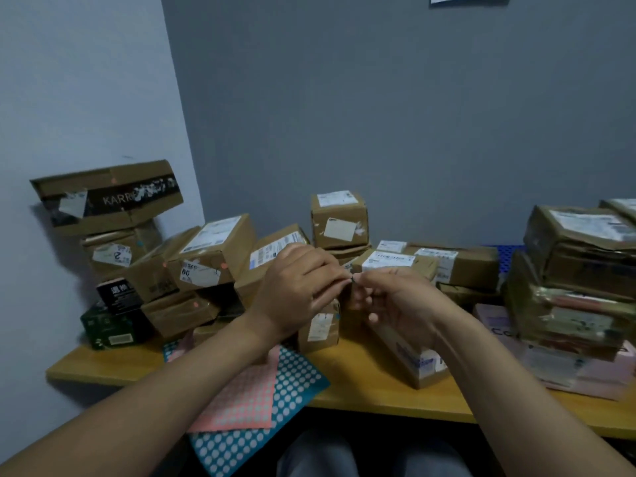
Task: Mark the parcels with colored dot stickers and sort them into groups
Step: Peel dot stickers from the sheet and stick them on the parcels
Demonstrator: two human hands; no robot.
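Note:
My left hand [296,290] and my right hand [395,301] meet fingertip to fingertip above the table, pinching a tiny dark dot sticker [353,278] between them. Under my left forearm lie a pink sticker sheet [241,397] and a teal sticker sheet [289,383], both hanging over the table's front edge. A small upright parcel [318,327] with a teal dot stands just below my hands. A longer parcel [413,359] lies under my right hand. Parcels at the left [210,256] carry pink dots.
The wooden table [361,383] runs along a grey wall. A tall stack of boxes [106,197] leans in the left corner. More parcels [578,270] are piled at the right, on a pink flat package [585,376]. A box [339,220] stands at the back.

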